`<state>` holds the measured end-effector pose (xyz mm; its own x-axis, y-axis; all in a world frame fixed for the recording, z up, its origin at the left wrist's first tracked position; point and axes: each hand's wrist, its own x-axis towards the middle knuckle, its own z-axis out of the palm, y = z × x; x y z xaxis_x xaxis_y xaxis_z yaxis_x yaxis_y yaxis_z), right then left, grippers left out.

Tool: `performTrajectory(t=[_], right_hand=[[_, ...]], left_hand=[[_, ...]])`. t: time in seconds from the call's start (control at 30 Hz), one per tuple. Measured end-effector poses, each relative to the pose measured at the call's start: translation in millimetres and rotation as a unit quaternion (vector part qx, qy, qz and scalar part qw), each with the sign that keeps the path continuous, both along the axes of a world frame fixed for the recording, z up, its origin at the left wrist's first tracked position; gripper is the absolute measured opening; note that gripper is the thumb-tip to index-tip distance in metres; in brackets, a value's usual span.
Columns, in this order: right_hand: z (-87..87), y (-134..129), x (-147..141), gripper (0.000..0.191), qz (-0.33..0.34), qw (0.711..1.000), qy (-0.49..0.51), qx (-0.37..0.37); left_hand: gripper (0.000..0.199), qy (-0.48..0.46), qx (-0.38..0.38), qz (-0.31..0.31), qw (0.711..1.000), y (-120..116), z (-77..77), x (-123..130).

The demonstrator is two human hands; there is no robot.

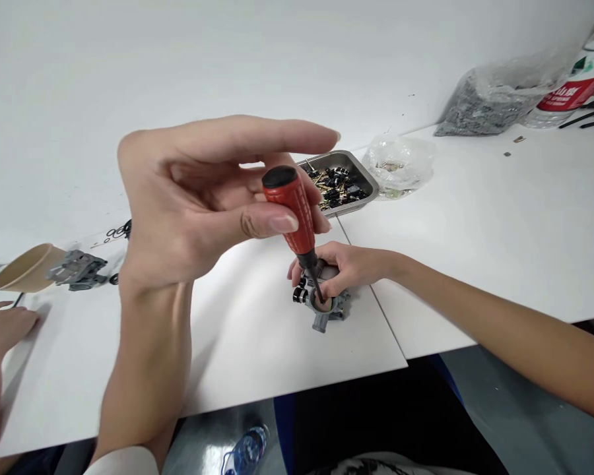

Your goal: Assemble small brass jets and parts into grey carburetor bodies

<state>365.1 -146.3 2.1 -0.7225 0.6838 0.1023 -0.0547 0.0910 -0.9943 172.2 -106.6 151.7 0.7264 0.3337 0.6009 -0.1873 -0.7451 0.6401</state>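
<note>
My left hand [202,191] grips a screwdriver with a red handle and black cap [292,211] between thumb and fingers, its index finger stretched out above the cap. The screwdriver's dark shaft points down into the round opening of a grey carburetor [320,323] lying on the white table. My right hand [349,267] is closed around the top and side of the carburetor, holding it against the table. Black fittings [300,296] show on the carburetor's left side. The screwdriver's tip reaches into the opening, and what it touches there cannot be made out.
Behind my hands stands a metal tray [371,185] of small brass and black parts, beside a clear plastic bag [398,165]. A bag of grey parts [485,99] and a large bottle [569,95] are back right. Leftward are another carburetor [82,270], a tan bowl [27,267] and another person's hand [10,330].
</note>
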Motion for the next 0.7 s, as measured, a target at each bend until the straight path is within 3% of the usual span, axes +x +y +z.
performTrajectory(t=[0.17, 0.4, 0.6, 0.7], right_hand=[[1.2, 0.3, -0.2, 0.037, 0.003, 1.000, -0.005, -0.005], [3.1, 0.1, -0.2, 0.036, 0.017, 0.999, 0.002, -0.041], [2.4, 1.5, -0.8, 0.037, 0.008, 1.000, -0.020, -0.014], [1.9, 2.2, -0.6, 0.036, 0.014, 1.000, -0.020, -0.005]], left_hand=[[0.025, 0.004, -0.017, -0.056, 0.998, -1.5, -2.6, 6.4], [0.025, 0.039, 0.052, 0.062, 0.996, -4.0, 2.5, -1.9], [0.011, -0.135, 0.013, 0.120, 0.983, 21.7, 13.4, -19.6], [0.019, -0.223, -0.036, 0.153, 0.962, 43.0, -5.4, -23.3]])
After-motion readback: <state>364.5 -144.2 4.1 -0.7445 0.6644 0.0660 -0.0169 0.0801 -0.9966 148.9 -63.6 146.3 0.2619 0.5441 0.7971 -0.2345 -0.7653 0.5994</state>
